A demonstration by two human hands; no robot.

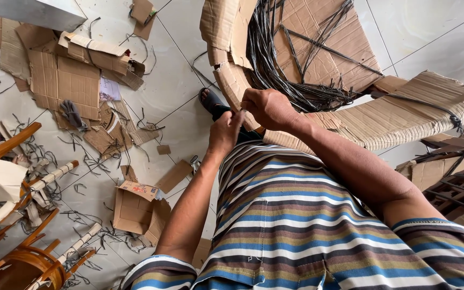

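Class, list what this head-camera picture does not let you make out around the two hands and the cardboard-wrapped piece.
- What the left hand and right hand pinch: too small, covered by fingers.
- Cardboard-wrapped piece: cut off by top and right edges.
- Foot in sandal: mostly behind the hands.
- Wooden chair: cut off by the left edge.

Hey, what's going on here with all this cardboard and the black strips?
A person in a striped shirt has both hands together at the edge of a cardboard-wrapped curved frame. The left hand and right hand pinch something small between them, too small to tell what. A bundle of dark strips hangs inside the frame. Torn cardboard pieces, an open small box and strip offcuts litter the tiled floor.
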